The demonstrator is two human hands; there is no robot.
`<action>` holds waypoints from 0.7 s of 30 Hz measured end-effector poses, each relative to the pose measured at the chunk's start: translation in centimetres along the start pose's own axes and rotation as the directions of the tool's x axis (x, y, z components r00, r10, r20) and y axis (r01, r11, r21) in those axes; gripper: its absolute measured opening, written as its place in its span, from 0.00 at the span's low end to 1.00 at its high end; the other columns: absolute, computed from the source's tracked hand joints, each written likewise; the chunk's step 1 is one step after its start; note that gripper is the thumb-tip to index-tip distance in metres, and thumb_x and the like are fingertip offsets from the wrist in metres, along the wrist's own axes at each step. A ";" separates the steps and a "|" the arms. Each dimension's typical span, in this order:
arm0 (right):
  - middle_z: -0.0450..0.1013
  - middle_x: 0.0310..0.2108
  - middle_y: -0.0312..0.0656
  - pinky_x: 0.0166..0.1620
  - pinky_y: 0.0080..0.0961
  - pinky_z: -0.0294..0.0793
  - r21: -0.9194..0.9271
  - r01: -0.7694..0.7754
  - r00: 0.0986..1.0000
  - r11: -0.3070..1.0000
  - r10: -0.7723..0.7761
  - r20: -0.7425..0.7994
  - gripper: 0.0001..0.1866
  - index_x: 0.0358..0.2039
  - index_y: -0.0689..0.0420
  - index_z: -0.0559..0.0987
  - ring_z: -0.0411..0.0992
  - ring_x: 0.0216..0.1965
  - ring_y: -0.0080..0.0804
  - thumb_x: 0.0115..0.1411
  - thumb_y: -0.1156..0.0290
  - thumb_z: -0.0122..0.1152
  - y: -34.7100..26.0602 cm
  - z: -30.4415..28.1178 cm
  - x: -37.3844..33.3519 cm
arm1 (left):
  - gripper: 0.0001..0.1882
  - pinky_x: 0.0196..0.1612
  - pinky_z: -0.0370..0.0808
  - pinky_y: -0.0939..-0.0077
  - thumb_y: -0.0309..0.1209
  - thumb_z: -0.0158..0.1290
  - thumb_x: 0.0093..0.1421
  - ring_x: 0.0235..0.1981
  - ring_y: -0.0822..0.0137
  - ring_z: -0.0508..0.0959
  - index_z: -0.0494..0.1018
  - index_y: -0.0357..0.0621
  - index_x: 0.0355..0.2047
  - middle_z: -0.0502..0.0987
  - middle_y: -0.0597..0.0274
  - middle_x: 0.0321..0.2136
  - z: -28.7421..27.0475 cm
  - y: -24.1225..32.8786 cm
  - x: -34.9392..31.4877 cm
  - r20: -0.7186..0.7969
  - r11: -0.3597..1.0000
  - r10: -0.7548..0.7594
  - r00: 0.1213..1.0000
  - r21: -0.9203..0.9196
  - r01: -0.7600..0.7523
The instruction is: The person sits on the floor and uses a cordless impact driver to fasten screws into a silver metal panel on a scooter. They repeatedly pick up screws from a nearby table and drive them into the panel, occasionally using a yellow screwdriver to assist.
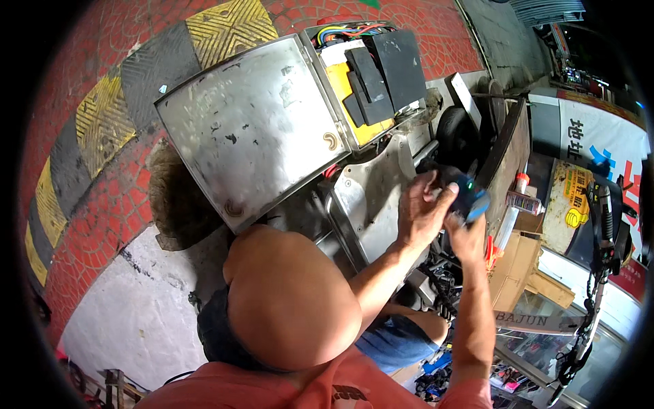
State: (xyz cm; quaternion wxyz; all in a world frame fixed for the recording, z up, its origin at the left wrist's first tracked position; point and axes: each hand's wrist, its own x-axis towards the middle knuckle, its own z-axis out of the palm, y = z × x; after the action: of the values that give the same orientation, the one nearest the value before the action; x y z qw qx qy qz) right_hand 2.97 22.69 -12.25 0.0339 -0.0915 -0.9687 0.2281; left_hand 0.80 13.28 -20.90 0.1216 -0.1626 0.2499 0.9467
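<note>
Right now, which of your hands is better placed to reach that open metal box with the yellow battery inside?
Probably the left. The left hand sits on the box's side of the small black device, nearer the open metal box. The right hand is under the device, farther away.

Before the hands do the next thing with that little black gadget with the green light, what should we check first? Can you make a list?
1. Left hand has hold of the black device: ok, fingers wrap its near side.
2. Right hand supports it from below: ok.
3. Green light on the device is lit: ok.
4. Metal lid of the battery box is swung fully open: ok.
5. Coloured wires in the box are connected: cannot tell, too small.
6. Device is plugged into anything: cannot tell, hidden by the hands.
</note>
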 end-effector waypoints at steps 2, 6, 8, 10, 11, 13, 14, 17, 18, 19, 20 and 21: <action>0.82 0.34 0.52 0.44 0.40 0.81 -0.259 -0.120 0.983 0.958 0.150 0.102 0.20 0.50 0.62 0.80 0.85 0.39 0.44 0.57 0.73 0.72 -1.1 -2.0 -3.6 | 0.20 0.43 0.78 0.71 0.43 0.63 0.68 0.37 0.70 0.80 0.79 0.37 0.44 0.83 0.61 0.35 -0.1 1.9 -1.3 0.092 0.886 -0.123 0.988 0.458 0.067; 0.82 0.39 0.54 0.48 0.37 0.80 -0.253 -0.172 0.984 0.952 0.154 -0.088 0.27 0.53 0.60 0.78 0.83 0.43 0.50 0.54 0.68 0.74 -1.5 -4.9 -10.2 | 0.25 0.45 0.81 0.57 0.49 0.63 0.62 0.42 0.45 0.86 0.80 0.36 0.43 0.85 0.44 0.35 2.6 2.6 -6.0 0.219 0.813 -0.288 0.932 0.570 0.118; 0.81 0.41 0.49 0.50 0.35 0.79 -0.133 -0.262 0.962 0.956 0.247 -0.120 0.29 0.57 0.58 0.76 0.81 0.44 0.40 0.55 0.64 0.74 -1.1 -5.6 -13.6 | 0.19 0.40 0.79 0.72 0.42 0.67 0.62 0.34 0.71 0.82 0.79 0.37 0.40 0.84 0.56 0.31 2.7 2.3 -8.0 0.343 0.819 -0.320 0.883 0.569 0.076; 0.81 0.40 0.43 0.48 0.32 0.78 -0.011 -0.406 0.899 0.914 0.397 -0.187 0.29 0.57 0.58 0.75 0.78 0.43 0.30 0.56 0.64 0.74 0.3 -5.6 -17.4 | 0.18 0.38 0.80 0.73 0.41 0.67 0.63 0.33 0.71 0.83 0.79 0.36 0.39 0.84 0.55 0.31 2.9 2.0 -10.0 0.447 0.831 -0.283 0.849 0.556 -0.016; 0.80 0.38 0.39 0.46 0.29 0.77 0.068 -0.367 0.896 0.928 0.372 -0.240 0.27 0.55 0.57 0.75 0.75 0.41 0.24 0.59 0.63 0.73 2.1 -5.4 -19.9 | 0.19 0.37 0.80 0.72 0.41 0.67 0.62 0.32 0.70 0.84 0.79 0.35 0.39 0.85 0.54 0.31 3.3 1.6 -11.7 0.503 0.836 -0.258 0.825 0.545 -0.070; 0.80 0.37 0.40 0.46 0.30 0.77 0.105 -0.389 0.856 0.915 0.401 -0.327 0.24 0.56 0.58 0.75 0.75 0.41 0.27 0.62 0.65 0.71 4.0 -5.4 -24.4 | 0.21 0.41 0.81 0.67 0.41 0.67 0.60 0.37 0.59 0.86 0.79 0.35 0.43 0.85 0.47 0.36 4.9 2.9 -15.0 0.619 0.800 -0.228 0.751 0.559 -0.218; 0.80 0.37 0.41 0.47 0.31 0.78 0.228 -0.335 0.828 0.914 0.401 -0.392 0.24 0.57 0.58 0.74 0.76 0.42 0.29 0.63 0.66 0.70 3.8 -6.0 -25.5 | 0.23 0.43 0.81 0.64 0.42 0.68 0.59 0.39 0.54 0.86 0.80 0.36 0.45 0.85 0.45 0.38 5.6 3.2 -16.8 0.702 0.796 -0.121 0.702 0.491 -0.354; 0.79 0.37 0.44 0.50 0.34 0.79 0.731 0.033 0.738 0.681 0.476 -0.477 0.26 0.61 0.59 0.72 0.77 0.45 0.34 0.65 0.70 0.70 3.1 -9.8 -27.8 | 0.28 0.57 0.77 0.55 0.38 0.65 0.59 0.51 0.42 0.82 0.76 0.35 0.56 0.81 0.42 0.53 7.7 5.2 -22.8 0.883 0.818 -0.086 0.462 0.327 -0.473; 0.79 0.37 0.45 0.51 0.35 0.79 0.822 0.189 0.689 0.538 0.523 -0.501 0.27 0.62 0.59 0.71 0.78 0.46 0.36 0.65 0.71 0.70 2.1 -12.4 -30.0 | 0.30 0.61 0.75 0.53 0.36 0.64 0.59 0.56 0.42 0.80 0.75 0.35 0.59 0.79 0.41 0.57 8.3 4.9 -25.8 0.930 0.875 -0.005 0.368 0.182 -0.448; 0.79 0.39 0.47 0.53 0.38 0.79 0.661 0.231 0.646 0.714 0.395 -0.653 0.32 0.65 0.60 0.67 0.78 0.48 0.40 0.64 0.75 0.71 1.9 -11.4 -29.0 | 0.30 0.63 0.74 0.51 0.35 0.65 0.57 0.59 0.41 0.77 0.74 0.36 0.58 0.76 0.42 0.60 7.8 4.8 -27.0 0.954 0.869 0.004 0.300 0.145 -0.472; 0.78 0.40 0.49 0.55 0.40 0.80 0.431 0.186 0.531 0.883 0.279 -0.800 0.37 0.69 0.61 0.64 0.78 0.50 0.45 0.63 0.78 0.71 1.1 -11.4 -30.1 | 0.30 0.65 0.73 0.49 0.35 0.66 0.55 0.62 0.40 0.75 0.74 0.37 0.57 0.74 0.43 0.63 7.6 4.3 -29.0 0.976 0.901 -0.010 0.216 0.103 -0.422; 0.78 0.41 0.49 0.56 0.40 0.79 0.382 0.177 0.470 0.907 0.263 -0.843 0.40 0.70 0.62 0.62 0.78 0.49 0.44 0.62 0.80 0.72 -0.6 -11.3 -30.7 | 0.30 0.67 0.71 0.49 0.33 0.65 0.56 0.63 0.41 0.75 0.74 0.36 0.58 0.74 0.43 0.63 7.4 4.3 -30.2 0.987 0.914 -0.016 0.163 0.080 -0.397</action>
State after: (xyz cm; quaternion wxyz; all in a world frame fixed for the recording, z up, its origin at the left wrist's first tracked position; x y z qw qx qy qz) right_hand 34.16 21.19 -2.65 0.5401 -0.2111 -0.7355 0.3505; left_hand 25.36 8.90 -1.79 0.1545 0.5310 0.2840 0.7833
